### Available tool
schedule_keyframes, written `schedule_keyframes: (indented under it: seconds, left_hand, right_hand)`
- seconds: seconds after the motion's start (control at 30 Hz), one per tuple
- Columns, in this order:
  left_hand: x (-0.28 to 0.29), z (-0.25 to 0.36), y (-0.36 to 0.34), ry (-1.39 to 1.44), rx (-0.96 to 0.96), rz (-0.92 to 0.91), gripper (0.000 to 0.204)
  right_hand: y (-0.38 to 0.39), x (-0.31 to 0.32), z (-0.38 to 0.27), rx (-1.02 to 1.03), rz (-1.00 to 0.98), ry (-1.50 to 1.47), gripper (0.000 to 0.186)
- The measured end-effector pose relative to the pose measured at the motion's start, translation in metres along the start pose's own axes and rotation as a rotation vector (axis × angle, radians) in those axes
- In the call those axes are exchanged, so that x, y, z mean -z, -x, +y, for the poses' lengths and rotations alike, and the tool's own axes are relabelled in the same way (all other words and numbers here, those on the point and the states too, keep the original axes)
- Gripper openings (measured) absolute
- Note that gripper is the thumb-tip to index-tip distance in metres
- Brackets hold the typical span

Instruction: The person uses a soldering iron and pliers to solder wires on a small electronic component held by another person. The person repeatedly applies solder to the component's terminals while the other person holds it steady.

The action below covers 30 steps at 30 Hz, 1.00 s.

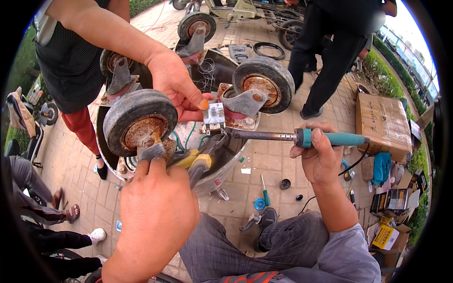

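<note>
My left hand (158, 207) is closed around yellow-and-grey pliers (201, 162), its fingertips against a rusty caster bracket (151, 152). The plier jaws reach toward a small silver metal part (213, 114), which another person's hand (179, 87) holds from above. My right hand (318, 155) grips a teal-handled soldering iron (344, 139), its tip beside the metal part and pliers. Underneath is an upturned round machine housing (238, 155) with green wires inside and several rusty rubber caster wheels (264, 85) on top.
People stand at left and top right (321, 70). A cardboard box (382, 125) and smaller boxes lie at right. A screwdriver (265, 198), blue tin (259, 203) and black caps are on the brick paving. Behind are scooter parts (238, 10); a parked two-wheeler is at left.
</note>
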<state>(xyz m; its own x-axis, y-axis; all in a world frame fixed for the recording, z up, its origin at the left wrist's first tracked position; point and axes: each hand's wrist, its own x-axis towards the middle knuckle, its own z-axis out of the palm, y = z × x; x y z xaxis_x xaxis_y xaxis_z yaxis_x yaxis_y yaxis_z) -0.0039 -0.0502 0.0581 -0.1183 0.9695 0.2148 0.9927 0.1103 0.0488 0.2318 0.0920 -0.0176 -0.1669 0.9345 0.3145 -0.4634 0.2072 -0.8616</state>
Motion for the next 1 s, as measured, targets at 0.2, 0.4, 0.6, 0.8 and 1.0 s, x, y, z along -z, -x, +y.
schedule_keyframes:
  seconds: [0.2,0.4,0.6,0.8,1.0]
  left_hand:
    - [-0.0006,0.0,0.0001,0.002,-0.006,0.019,0.011]
    - [-0.0011,0.0004,-0.0003,0.0,-0.005,0.021,0.011]
    - [-0.0009,0.0002,-0.0004,-0.002,-0.008,0.019,0.011]
    - [-0.0001,0.0007,-0.0003,-0.011,-0.006,0.023,0.011]
    - [0.0024,0.0023,-0.0006,0.001,0.057,-0.056,0.016]
  right_hand:
    - [-0.0007,0.0041,0.0022,0.012,-0.009,-0.003,0.026]
    - [0.0017,0.0034,0.0017,0.012,-0.001,-0.012,0.025]
    - [0.0015,0.0023,0.0021,0.002,0.009,-0.008,0.028]
    - [0.0009,0.0025,0.0047,-0.015,0.031,-0.032,0.028]
    - [0.0019,0.0033,0.0051,-0.025,0.039,-0.051,0.027]
